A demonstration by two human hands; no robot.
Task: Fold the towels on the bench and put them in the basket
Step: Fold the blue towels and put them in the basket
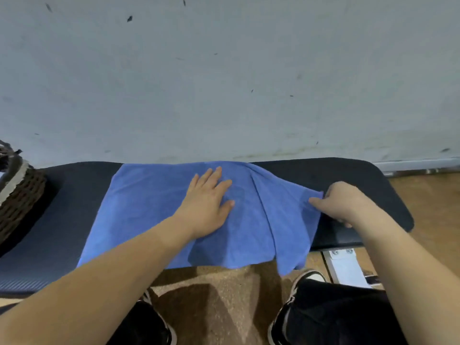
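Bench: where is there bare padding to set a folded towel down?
Two bare patches on the bench: one between the basket and the left edge of the towel, one at the right end beyond the right hand. The middle is crowded: the towel covers it, with the left hand flat on it.
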